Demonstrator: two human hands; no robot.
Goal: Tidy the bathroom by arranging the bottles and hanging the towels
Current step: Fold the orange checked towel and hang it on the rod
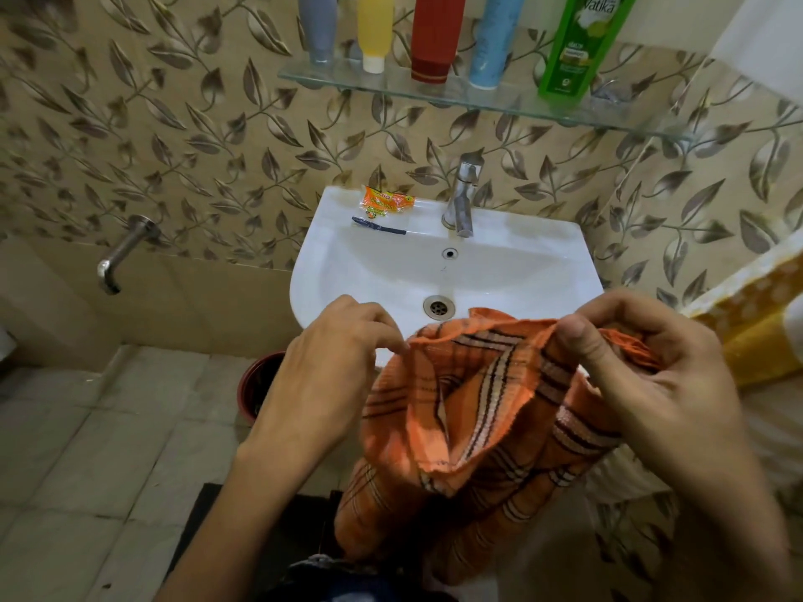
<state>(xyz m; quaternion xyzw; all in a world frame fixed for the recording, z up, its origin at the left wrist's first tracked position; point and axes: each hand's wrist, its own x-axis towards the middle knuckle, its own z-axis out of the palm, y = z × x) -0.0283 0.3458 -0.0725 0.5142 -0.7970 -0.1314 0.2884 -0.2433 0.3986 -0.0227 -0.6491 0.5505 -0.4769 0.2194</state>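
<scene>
An orange striped towel (469, 427) hangs in front of the white sink (512, 275), held up by both hands. My left hand (330, 367) pinches its top edge on the left. My right hand (643, 375) grips the bunched top edge on the right. The cloth droops open between them and falls toward my legs. On the glass shelf (486, 99) above the sink stand several bottles in a row: grey (319, 23), yellow (371, 30), red (434, 34), light blue (493, 41) and a green Vatika bottle (578, 45).
An orange sachet (384, 202) and a clear wrapper lie on the sink's back ledge beside the steel tap (462, 197). A wall spout (124, 254) sticks out at left. A yellow towel (756, 328) hangs at right. A dark red bucket (258, 384) stands under the sink.
</scene>
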